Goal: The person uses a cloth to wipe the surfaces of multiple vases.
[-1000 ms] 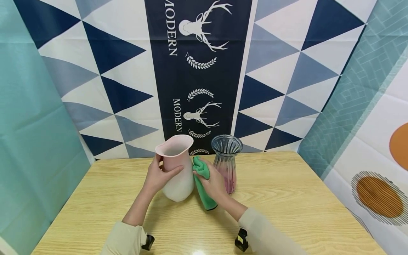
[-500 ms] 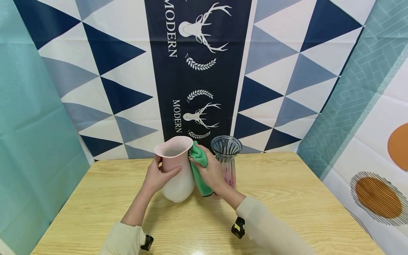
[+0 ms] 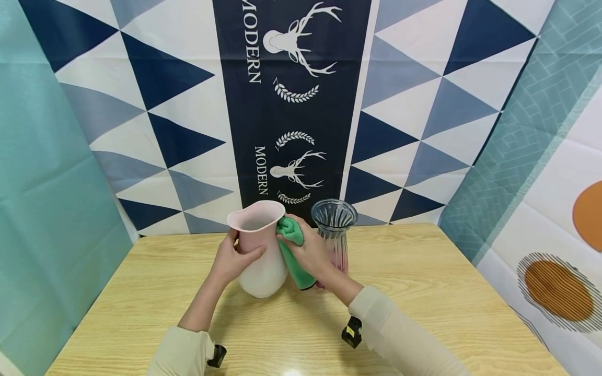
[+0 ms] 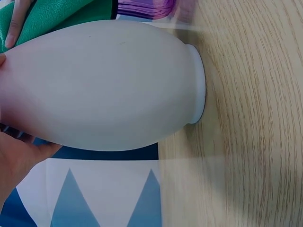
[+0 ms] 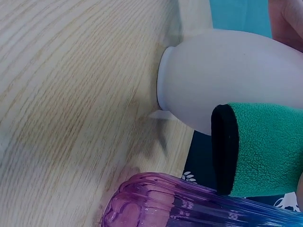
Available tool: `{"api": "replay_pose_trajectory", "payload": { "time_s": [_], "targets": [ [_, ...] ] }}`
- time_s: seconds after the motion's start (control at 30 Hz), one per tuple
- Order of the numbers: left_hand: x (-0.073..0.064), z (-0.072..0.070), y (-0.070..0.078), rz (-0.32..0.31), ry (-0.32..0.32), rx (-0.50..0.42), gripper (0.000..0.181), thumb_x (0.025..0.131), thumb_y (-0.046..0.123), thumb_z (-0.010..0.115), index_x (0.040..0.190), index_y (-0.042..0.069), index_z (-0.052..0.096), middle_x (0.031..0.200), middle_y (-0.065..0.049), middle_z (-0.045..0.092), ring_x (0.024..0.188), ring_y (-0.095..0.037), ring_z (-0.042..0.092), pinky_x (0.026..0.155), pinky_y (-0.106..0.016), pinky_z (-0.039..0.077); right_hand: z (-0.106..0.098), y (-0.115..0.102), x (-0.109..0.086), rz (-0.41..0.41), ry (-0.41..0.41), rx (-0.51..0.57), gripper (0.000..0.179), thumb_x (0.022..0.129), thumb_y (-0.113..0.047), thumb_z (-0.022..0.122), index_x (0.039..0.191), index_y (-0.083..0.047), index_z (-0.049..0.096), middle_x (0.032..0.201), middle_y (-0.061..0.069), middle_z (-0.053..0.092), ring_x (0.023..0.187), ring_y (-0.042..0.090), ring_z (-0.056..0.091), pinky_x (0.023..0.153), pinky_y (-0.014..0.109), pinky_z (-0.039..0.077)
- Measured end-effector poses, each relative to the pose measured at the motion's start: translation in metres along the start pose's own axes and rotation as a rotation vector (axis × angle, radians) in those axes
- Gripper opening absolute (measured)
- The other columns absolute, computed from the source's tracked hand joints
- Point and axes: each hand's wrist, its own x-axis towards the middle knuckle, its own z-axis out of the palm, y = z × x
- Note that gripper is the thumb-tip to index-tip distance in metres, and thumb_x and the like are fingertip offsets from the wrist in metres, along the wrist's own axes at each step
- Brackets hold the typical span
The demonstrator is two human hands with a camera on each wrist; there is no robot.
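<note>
A pink-and-white vase (image 3: 263,261) with a wavy rim stands on the wooden table, its foot on the surface in the left wrist view. My left hand (image 3: 235,259) grips its neck from the left, thumb across the front. On the other side, my right hand (image 3: 310,250) holds a bunched green cloth (image 3: 292,232) against the vase just under the rim. The cloth's black-edged end hangs down, as the right wrist view shows of the cloth (image 5: 267,149). Right behind the right hand is a ribbed glass vase (image 3: 334,215), blue above and pink below, partly hidden by that hand.
The wooden table (image 3: 404,297) reaches back to a patterned wall hanging (image 3: 291,115). A teal sheet (image 3: 51,209) closes off the left side, and another patterned hanging (image 3: 541,235) the right. The glass vase (image 5: 151,203) stands close beside the cloth.
My right hand has moved up and left with the cloth, from beside the vase's body to just below its rim. The left hand and both vases stay nearly where they were.
</note>
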Motion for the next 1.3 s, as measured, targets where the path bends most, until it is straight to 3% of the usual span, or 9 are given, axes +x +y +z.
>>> {"api": "replay_pose_trajectory", "payload": {
  "time_s": [0.4, 0.57, 1.1, 1.3],
  "targets": [
    [-0.001, -0.001, 0.003, -0.013, -0.012, -0.010, 0.074, 0.079, 0.017, 0.075, 0.140, 0.011, 0.033, 0.134, -0.014, 0.044, 0.121, -0.030, 0.048, 0.098, -0.048, 0.045, 0.004, 0.007, -0.008, 0.040, -0.038, 0.047, 0.050, 0.086, -0.030, 0.066, 0.132, -0.019, 0.049, 0.122, 0.009, 0.061, 0.097, 0.023, 0.062, 0.078, 0.041, 0.052],
    [0.000, 0.000, 0.001, -0.009, -0.009, -0.017, 0.074, 0.079, 0.016, 0.075, 0.140, 0.011, 0.034, 0.133, -0.015, 0.044, 0.120, -0.031, 0.049, 0.098, -0.048, 0.045, 0.007, 0.012, -0.016, 0.059, -0.027, 0.045, 0.051, 0.086, -0.031, 0.066, 0.132, -0.018, 0.049, 0.126, 0.010, 0.060, 0.103, 0.025, 0.062, 0.083, 0.043, 0.052],
    [0.001, 0.004, -0.001, 0.017, 0.001, -0.065, 0.075, 0.077, 0.013, 0.076, 0.138, 0.013, 0.033, 0.131, -0.011, 0.044, 0.118, -0.029, 0.049, 0.098, -0.047, 0.045, 0.020, 0.024, -0.043, 0.111, 0.016, -0.076, 0.049, 0.086, -0.035, 0.065, 0.130, -0.018, 0.052, 0.127, 0.005, 0.061, 0.111, 0.023, 0.061, 0.088, 0.042, 0.051],
    [0.000, 0.009, 0.004, 0.015, 0.042, -0.104, 0.080, 0.073, 0.013, 0.080, 0.138, 0.016, 0.033, 0.133, -0.008, 0.043, 0.118, -0.026, 0.049, 0.099, -0.045, 0.044, 0.022, 0.027, -0.050, 0.147, 0.013, -0.093, 0.050, 0.086, -0.036, 0.065, 0.132, -0.021, 0.051, 0.130, 0.003, 0.059, 0.111, 0.023, 0.060, 0.088, 0.042, 0.051]
  ]
}}
